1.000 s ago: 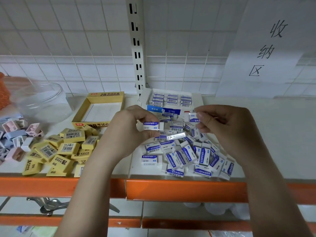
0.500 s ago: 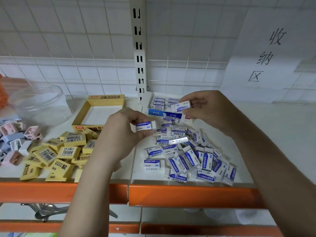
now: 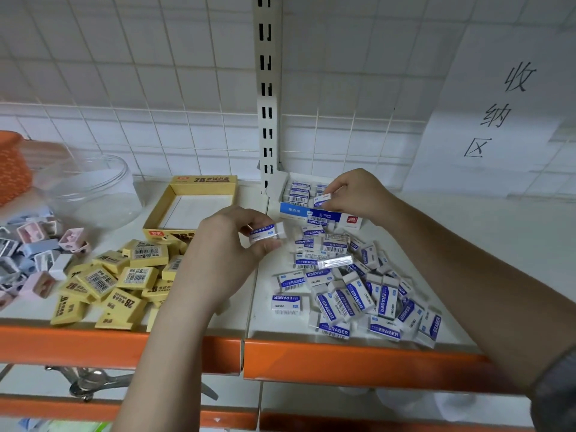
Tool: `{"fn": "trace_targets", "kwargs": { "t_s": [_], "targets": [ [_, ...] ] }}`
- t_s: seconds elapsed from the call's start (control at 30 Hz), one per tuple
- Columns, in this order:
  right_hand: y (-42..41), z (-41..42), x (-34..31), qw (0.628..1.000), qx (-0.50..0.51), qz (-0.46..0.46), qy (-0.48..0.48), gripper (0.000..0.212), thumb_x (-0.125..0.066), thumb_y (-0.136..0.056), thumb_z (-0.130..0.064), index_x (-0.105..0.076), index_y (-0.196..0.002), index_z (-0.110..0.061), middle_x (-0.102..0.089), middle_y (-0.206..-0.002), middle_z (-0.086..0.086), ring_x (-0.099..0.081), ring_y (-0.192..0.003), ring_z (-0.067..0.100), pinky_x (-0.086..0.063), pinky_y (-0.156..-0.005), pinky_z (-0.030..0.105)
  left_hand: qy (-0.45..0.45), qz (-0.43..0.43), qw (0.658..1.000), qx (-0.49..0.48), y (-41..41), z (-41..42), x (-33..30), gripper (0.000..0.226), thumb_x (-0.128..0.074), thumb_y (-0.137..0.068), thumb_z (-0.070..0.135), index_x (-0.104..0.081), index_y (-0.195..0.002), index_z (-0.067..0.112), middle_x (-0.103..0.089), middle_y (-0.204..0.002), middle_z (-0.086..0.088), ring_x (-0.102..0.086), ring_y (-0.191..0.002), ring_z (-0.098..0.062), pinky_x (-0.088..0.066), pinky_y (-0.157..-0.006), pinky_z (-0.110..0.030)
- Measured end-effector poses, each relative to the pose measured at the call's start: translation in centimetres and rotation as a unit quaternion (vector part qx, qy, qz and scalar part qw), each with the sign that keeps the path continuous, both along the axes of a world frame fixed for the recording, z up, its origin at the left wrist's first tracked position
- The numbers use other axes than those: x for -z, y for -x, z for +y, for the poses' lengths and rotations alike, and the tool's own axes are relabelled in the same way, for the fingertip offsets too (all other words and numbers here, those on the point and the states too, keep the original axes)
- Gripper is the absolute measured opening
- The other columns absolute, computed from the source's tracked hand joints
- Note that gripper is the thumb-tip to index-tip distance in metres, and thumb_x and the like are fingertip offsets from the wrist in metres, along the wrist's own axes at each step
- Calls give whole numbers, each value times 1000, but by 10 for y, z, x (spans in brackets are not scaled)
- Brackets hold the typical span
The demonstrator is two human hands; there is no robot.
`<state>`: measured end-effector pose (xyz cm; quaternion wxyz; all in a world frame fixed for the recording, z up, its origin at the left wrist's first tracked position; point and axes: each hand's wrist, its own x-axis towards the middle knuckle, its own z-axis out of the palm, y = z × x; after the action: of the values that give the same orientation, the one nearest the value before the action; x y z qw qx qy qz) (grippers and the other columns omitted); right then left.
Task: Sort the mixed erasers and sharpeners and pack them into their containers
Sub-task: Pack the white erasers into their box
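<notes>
Shelf (image 3: 486, 257) w/ an orange front edge carries everything. Taking the blue box (image 3: 321, 215) at the back of the shelf as the ref point:

Paper sign (image 3: 498, 113) w/ handwritten characters hangs on the tiled wall, up and to the right of the box. Clear tub (image 3: 90, 188) sits far left of it, same depth roughly, w/ an orange basket (image 3: 12, 166) further left at the frame edge. Yellow box (image 3: 190, 207) is just left of the blue box, open, looks like nothing inside but a white bottom.

White/blue eraser pile (image 3: 355, 294) is spread in front of the blue box, towards the shelf edge, labels facing all ways. Yellow eraser pile (image 3: 118, 282) lies in front-left of it, below the yellow box. Pastel sharpeners (image 3: 34, 254) heaped far left, past the yellow ones.

Blue box already has a few rows of erasers packed at its back.

Right hand (image 3: 358, 194) is over the blue box, fingers pinching one eraser (image 3: 322, 200) right at the packed rows, can't tell if it's touching them. Left hand (image 3: 230, 244) is just left-front of the box, above the shelf, fingers grasping a 2nd eraser (image 3: 266, 233) lengthwise, label toward cam.

Some metal thing (image 3: 90, 381) sits on the lower level, well below-left of the box, too blurry to ID.
</notes>
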<state>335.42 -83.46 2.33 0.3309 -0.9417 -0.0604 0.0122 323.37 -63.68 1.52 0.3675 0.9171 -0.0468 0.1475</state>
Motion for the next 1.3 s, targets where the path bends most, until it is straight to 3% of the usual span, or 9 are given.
{"fn": "trace_targets", "kwargs": {
  "t_s": [0.2, 0.27, 0.37, 0.5, 0.67, 0.97, 1.07, 1.2, 1.3],
  "targets": [
    [-4, 2, 8, 999, 29, -12, 11, 32, -75, -79, -21, -65, -105, -5, -62, -100, 6, -57, -71, 14, -46, -57, 23, -5, 10, 1000, 0, 2, 2, 3, 19, -72, -79, 29, -58, -88, 37, -56, -85, 22, -51, -80, 9, -34, -63, -4],
    [-4, 2, 9, 999, 23, -24, 28, 29, -73, -80, -20, -64, -104, -6, -62, -103, 7, -59, -71, 17, -44, -54, 22, -4, 11, 1000, 2, 2, 2, 3, 18, -72, -79, 29, -58, -87, 37, -55, -83, 23, -51, -80, 10, -35, -63, -3],
    [-6, 3, 10, 997, 19, -44, 62, 24, -74, -80, -20, -66, -100, -8, -66, -104, 9, -60, -68, 20, -48, -59, 27, -1, 9, 1000, 5, 1, 1, 4, 18, -73, -78, 29, -59, -85, 38, -57, -82, 22, -52, -80, 11, -36, -62, -2],
    [-10, 4, 14, 993, 32, -58, 97, 27, -76, -78, -24, -69, -99, -8, -69, -95, 8, -55, -71, 18, -52, -80, 37, 4, 7, 1000, 3, 0, 1, 4, 16, -74, -77, 28, -62, -82, 36, -61, -80, 18, -53, -79, 10, -37, -62, -2],
    [-10, 3, 13, 996, 37, -51, 69, 23, -78, -77, -20, -70, -93, -5, -68, -94, 8, -51, -56, 12, -55, -70, 35, 21, 4, 1000, 2, -1, -2, 3, 19, -78, -73, 26, -63, -82, 33, -62, -76, 18, -54, -77, 9, -36, -62, 0],
    [-8, 3, 12, 996, 36, -44, 68, 22, -77, -76, -21, -71, -90, -5, -69, -92, 9, -59, -69, 17, -54, -74, 35, 30, -35, 999, 10, -1, -2, 3, 43, -73, -78, 29, -60, -117, 40, -57, -83, 20, -51, -79, 8, -35, -62, 0],
    [-6, 1, 12, 996, 38, -64, 57, 13, -74, -78, -17, -71, -86, -7, -70, -92, 8, -61, -76, 17, -51, -70, 29, 51, -20, 998, 1, -3, -3, 3, 42, -74, -77, 29, -61, -116, 38, -59, -81, 19, -51, -71, 13, -36, -62, 1],
    [6, -10, 5, 992, 40, -114, 27, 6, -69, -81, -10, -72, -82, -5, -70, -87, 8, -63, -76, 18, -46, -68, 24, 26, -20, 999, -2, -12, -3, 2, 22, -72, -80, 26, -66, -100, 30, -63, -82, 16, -54, -70, 10, -38, -62, -1],
    [19, -21, 0, 990, 41, -133, 11, 9, -68, -83, -11, -71, -83, -4, -69, -83, 7, -66, -77, 21, -51, -70, 27, 20, -28, 999, 15, -20, -5, -1, 30, -68, -82, 24, -63, -111, 33, -61, -83, 15, -57, -75, 4, -43, -64, -7]
  ]
}}
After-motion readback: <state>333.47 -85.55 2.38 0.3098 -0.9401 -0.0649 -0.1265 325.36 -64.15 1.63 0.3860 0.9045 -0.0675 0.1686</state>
